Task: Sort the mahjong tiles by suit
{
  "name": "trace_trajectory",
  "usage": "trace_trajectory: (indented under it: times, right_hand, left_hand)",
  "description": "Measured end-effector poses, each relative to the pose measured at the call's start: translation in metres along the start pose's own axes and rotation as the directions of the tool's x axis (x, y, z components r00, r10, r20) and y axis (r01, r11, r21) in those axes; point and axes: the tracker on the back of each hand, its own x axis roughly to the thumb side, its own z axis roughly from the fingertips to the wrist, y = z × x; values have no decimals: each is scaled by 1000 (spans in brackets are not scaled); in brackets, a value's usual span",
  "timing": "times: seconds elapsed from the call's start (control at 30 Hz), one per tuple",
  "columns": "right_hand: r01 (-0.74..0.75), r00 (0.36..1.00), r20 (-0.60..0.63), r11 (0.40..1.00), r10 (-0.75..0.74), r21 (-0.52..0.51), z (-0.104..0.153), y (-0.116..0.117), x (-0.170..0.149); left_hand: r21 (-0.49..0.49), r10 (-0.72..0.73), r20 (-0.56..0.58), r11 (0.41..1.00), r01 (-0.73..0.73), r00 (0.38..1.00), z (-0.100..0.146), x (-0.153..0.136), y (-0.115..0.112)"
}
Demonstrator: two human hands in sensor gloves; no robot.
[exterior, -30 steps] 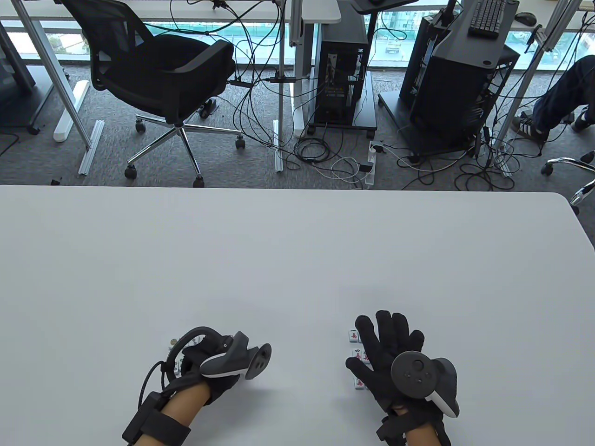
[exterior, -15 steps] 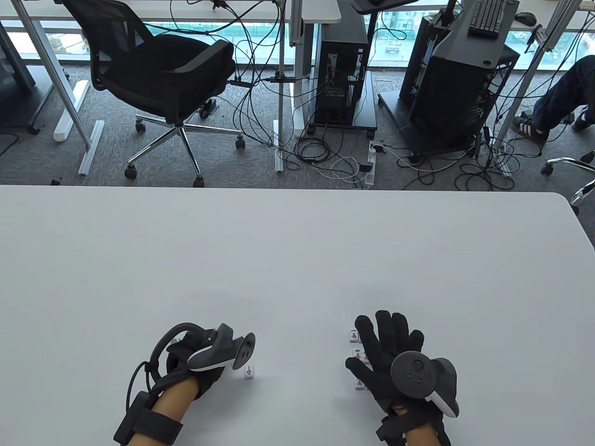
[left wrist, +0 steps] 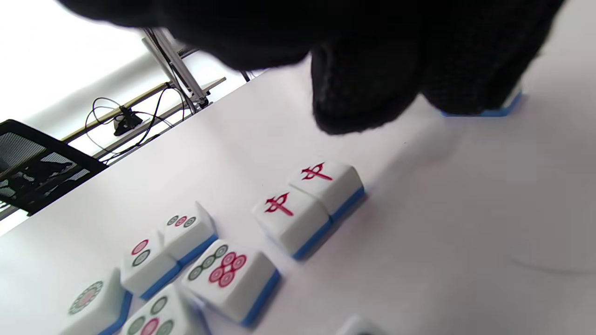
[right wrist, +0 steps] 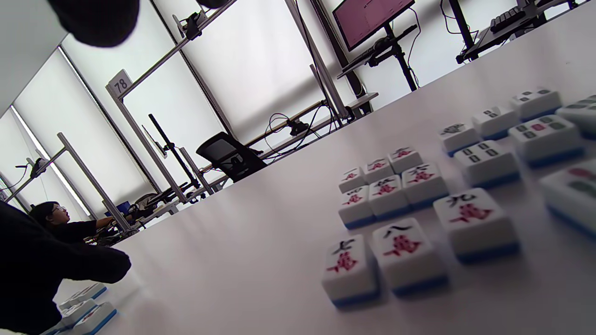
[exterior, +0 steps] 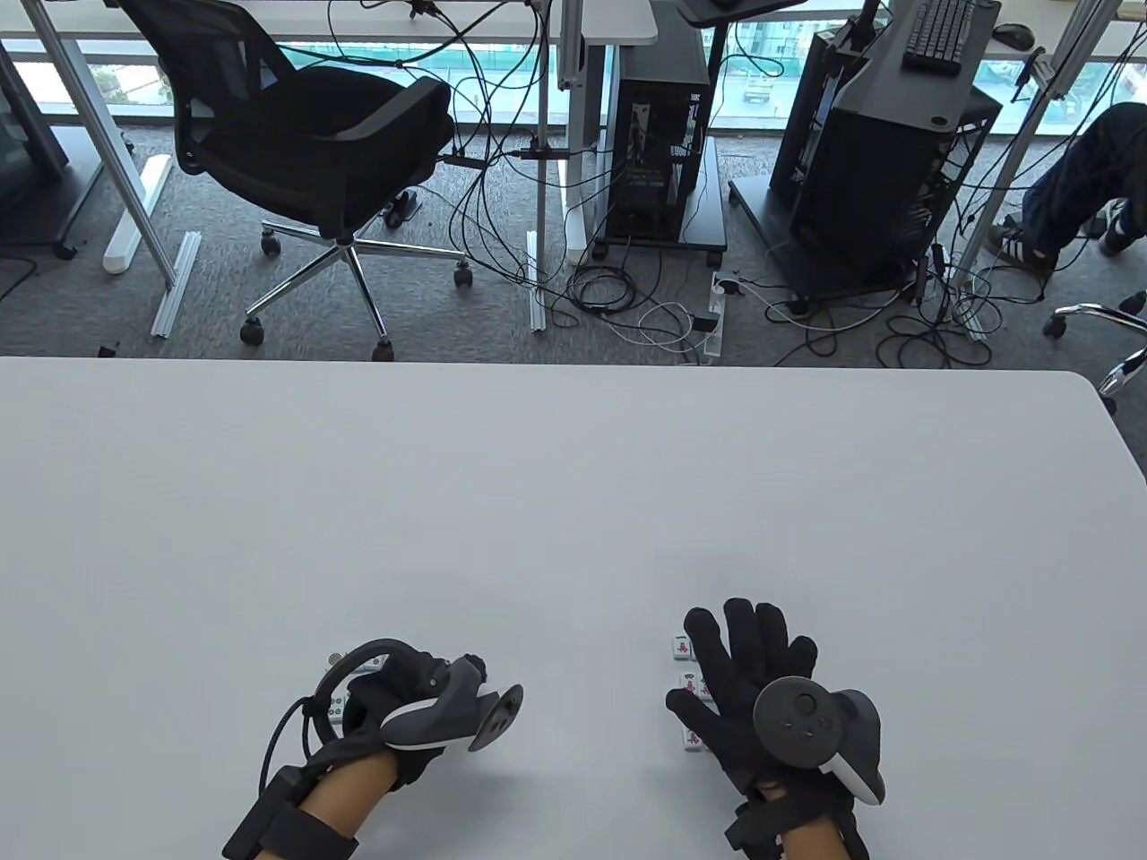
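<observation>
White mahjong tiles with blue backs lie near the table's front edge. My left hand [exterior: 408, 703] is curled over its group. In the left wrist view its fingertips [left wrist: 465, 88] close down on one tile [left wrist: 500, 109], of which only the blue edge shows. Two red-dragon tiles [left wrist: 307, 200] lie side by side just short of it, with circle tiles [left wrist: 219, 270] to their left. My right hand [exterior: 748, 654] lies flat with fingers spread over the character tiles [exterior: 681, 647]. The right wrist view shows those character tiles [right wrist: 396, 204] in rows, with bamboo tiles [right wrist: 512, 139] beyond them.
The white table [exterior: 573, 493] stretches bare beyond both hands. Past its far edge stand a black office chair [exterior: 314, 143], computer towers [exterior: 659, 134] and floor cables. A seated person's leg [exterior: 1084, 188] shows at the far right.
Half a second ago my left hand sat further left, leaving a red-marked tile bare on the table to its right. It has moved back right over that tile. The right hand stayed still.
</observation>
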Motion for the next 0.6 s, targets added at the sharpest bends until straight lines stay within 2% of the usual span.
trace_trajectory:
  times: [0.13,0.27,0.4,0.6]
  right_hand:
    - [1,1000,2,1000,-1,-1,0,0,0]
    - [3,1000,3,1000,-3,0,0,0,0]
    - [7,1000,3,1000,-7,0,0,0,0]
    - [5,1000,3,1000,-5,3,0,0,0]
  left_hand:
    - [-11,-7,52,1000,8,999,-6,14,-3]
    - [-16,17,29,1000,-16,999,-10,16,-6]
    - [-61,56,8,997,-56,998,-10,14,-3]
    - [53,12,-16,999,-12,1000,-6,17,10]
